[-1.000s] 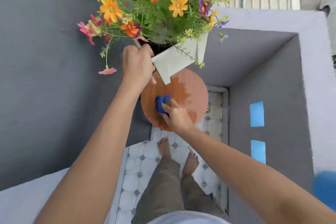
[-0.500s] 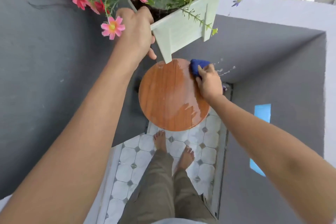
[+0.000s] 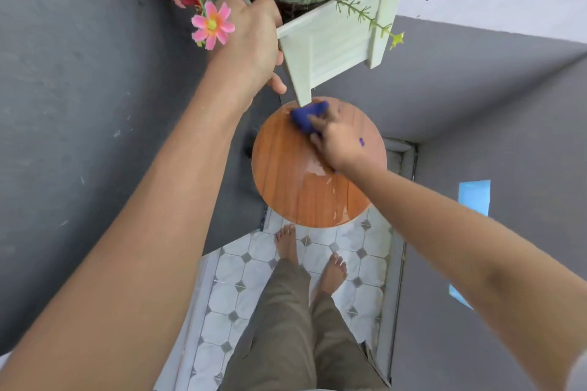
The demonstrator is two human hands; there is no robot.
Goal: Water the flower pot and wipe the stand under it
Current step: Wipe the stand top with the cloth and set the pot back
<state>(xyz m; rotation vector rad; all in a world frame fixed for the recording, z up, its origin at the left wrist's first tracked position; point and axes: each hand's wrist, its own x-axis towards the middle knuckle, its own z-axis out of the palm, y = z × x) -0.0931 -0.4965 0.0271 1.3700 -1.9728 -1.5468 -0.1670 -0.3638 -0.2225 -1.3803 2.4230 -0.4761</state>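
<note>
Round wooden stand (image 3: 298, 187) sits in a grey-walled corner over a tiled floor (image 3: 241, 292), wet sheen at its near right. Right hand (image 3: 341, 143) presses a blue cloth (image 3: 306, 116) on the far edge. Left hand (image 3: 251, 41) grips the white flower pot (image 3: 336, 41), lifted clear.

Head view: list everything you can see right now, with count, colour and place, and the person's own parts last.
Flower pot: one, pale white slatted box, lifted clear above the stand, tilted.
Flowers: many, pink, red, orange, yellow, purple, spilling from the pot at top.
Stand: one, round brown wood-grain top, centre, wet sheen near its right side.
Cloth: one, dark blue, bunched at the stand's far edge.
Tape strips: two, light blue, on the grey wall at right.
Floor: white tiles with grey diamonds.
Left hand: gripping the pot's rim.
Right hand: pressing the cloth.
Feet: two, bare, below the stand.
</note>
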